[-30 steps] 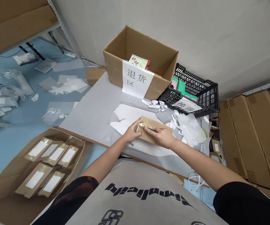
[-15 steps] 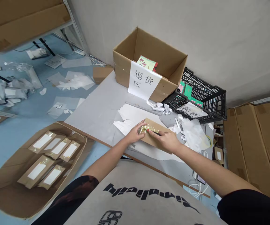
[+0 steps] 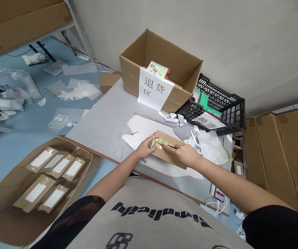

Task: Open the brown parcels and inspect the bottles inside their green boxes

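Observation:
A taped brown cardboard box (image 3: pixel 168 155) lies on white paper (image 3: pixel 138 126) on the grey table, in front of me. My left hand (image 3: pixel 146 147) grips its left end, fingers over the shiny tape (image 3: pixel 161 139). My right hand (image 3: pixel 186 154) is closed around a utility knife (image 3: pixel 167 146) with a red and black handle. The knife's tip rests at the taped top of the box; how deep the blade sits cannot be made out.
Behind stand a large open carton (image 3: pixel 130 72) with a paper sign and a black crate (image 3: pixel 231 107) holding green boxes. Crumpled paper (image 3: pixel 211 145) and a phone (image 3: pixel 219 194) lie to the right. At lower left a big carton (image 3: pixel 1 214) holds several labelled boxes.
The whole view has shifted slightly, with the scene sliding left. Both hands keep nearly the same place on the box, and the phone screen now shows more clearly.

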